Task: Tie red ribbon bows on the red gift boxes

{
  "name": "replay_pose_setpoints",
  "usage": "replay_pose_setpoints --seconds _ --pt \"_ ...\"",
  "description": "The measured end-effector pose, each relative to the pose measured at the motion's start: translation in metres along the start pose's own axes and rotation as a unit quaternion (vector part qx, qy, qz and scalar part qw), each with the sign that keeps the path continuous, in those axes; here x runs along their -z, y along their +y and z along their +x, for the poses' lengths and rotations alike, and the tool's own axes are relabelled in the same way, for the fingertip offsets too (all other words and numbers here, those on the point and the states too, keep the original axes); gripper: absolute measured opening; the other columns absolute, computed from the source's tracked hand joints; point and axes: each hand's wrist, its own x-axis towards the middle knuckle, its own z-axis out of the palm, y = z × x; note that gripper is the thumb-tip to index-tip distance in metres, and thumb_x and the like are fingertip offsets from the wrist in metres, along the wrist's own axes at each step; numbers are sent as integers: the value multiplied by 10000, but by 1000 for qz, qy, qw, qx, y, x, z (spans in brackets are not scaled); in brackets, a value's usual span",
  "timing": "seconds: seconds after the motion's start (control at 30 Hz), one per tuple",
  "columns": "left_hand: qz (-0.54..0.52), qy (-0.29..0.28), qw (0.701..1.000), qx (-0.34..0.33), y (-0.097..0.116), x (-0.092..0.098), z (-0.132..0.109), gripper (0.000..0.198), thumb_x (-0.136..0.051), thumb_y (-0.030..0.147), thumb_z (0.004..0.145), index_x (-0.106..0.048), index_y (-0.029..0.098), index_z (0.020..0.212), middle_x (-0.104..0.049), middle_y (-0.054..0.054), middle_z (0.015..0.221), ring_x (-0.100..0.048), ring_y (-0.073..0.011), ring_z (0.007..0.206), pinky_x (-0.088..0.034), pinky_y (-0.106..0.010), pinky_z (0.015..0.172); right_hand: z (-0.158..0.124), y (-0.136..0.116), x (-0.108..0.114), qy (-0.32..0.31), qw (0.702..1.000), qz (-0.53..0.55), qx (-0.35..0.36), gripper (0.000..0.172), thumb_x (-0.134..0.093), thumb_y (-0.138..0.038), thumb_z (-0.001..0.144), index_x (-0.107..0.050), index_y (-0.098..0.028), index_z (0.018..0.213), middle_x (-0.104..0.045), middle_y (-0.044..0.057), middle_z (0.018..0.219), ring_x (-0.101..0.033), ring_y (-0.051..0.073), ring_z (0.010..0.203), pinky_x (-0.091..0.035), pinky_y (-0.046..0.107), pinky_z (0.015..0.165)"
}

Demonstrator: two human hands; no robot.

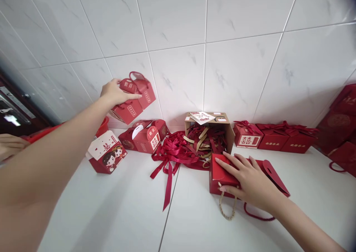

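My left hand (115, 93) is raised near the tiled wall and grips a small red gift box (133, 103) with a handle top, held above the floor. My right hand (246, 179) rests with fingers spread on top of another red box (219, 176) lying on the white floor; a rope handle (226, 209) hangs from it and its flap (274, 176) lies open to the right. Below the raised box stand more red gift boxes (144, 135). A red and white box with a cartoon couple (107, 152) lies to the left.
An open cardboard carton (230, 128) on its side spills red ribbons (172, 152) across the floor. A row of red boxes (274, 137) lines the wall, with red bags (340, 128) at right. Another person's hand (9, 144) shows at the left edge.
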Motion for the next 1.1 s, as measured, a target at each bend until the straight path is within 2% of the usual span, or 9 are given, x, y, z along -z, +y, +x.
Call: replay_pose_setpoints --seconds 0.07,0.2,0.3,0.4,0.67,0.8,0.9,1.03,1.1 --pt "-2 -54 998 -42 30 15 -19 1056 -749 660 560 -414 34 1340 -594 -114 1254 -581 -254 1105 -462 -462 958 0 0 4 -15 1000 3 1 689 -450 -663 862 -346 -348 1465 -398 69 1501 -433 380 1272 -360 635 1010" --pt "-66 -178 964 -186 76 19 -80 998 -823 567 512 -459 204 1368 -620 -80 1244 -606 -261 1095 -459 -393 991 -9 8 11 -22 1000 12 14 675 -423 -673 869 -314 -385 1470 -409 71 1487 -449 358 1245 -377 617 989" --pt "-105 -329 908 -236 83 3 -129 1002 -828 548 500 -436 279 1382 -565 -52 1343 -565 -284 1193 -449 -373 1014 -31 24 15 -25 999 15 14 680 -397 -699 863 -288 -414 1471 -384 65 1501 -441 358 1250 -393 600 967" --pt "-101 -398 877 -251 77 -24 -171 1000 -828 527 505 -425 297 1392 -515 -54 1408 -498 -308 1273 -430 -384 1036 -58 43 21 -35 999 15 2 683 -392 -718 852 -287 -435 1464 -368 62 1512 -426 365 1268 -379 601 975" --pt "-195 -435 834 -277 106 -95 -224 1005 -833 486 542 -400 265 1422 -418 -119 1474 -409 -333 1344 -359 -456 1098 -65 39 34 -52 998 37 -13 703 -501 -650 845 -301 -398 1470 -376 84 1501 -407 382 1270 -347 640 988" --pt "-186 -437 831 -289 113 -96 -218 1176 -830 549 534 -210 310 1505 -255 -130 1561 -201 -381 1437 -250 -561 1131 -56 29 35 -60 997 52 -24 774 -541 -661 814 -280 -373 1484 -334 92 1527 -347 401 1334 -281 671 1039" --pt "-235 -384 844 -290 97 -85 -214 1315 -795 630 542 15 310 1526 -71 -143 1601 -48 -400 1459 -172 -611 1135 -63 31 48 -24 998 51 -29 975 -546 -790 701 -254 -317 1503 -193 123 1580 -138 441 1427 -146 701 1087" --pt "-328 -317 860 -228 61 -77 -223 1213 -699 671 652 68 306 1518 -106 -161 1584 -112 -376 1455 -166 -597 1142 -93 52 77 82 994 55 -40 1027 -550 -808 676 -174 -352 1516 -43 45 1612 5 416 1451 -120 668 1121" --pt "-342 -326 863 -181 43 -81 -236 1192 -710 624 681 87 320 1513 -140 -165 1573 -139 -370 1452 -198 -594 1135 -111 69 82 78 992 62 -74 963 -602 -767 678 -203 -433 1489 -30 -21 1612 -7 428 1447 -195 669 1106"
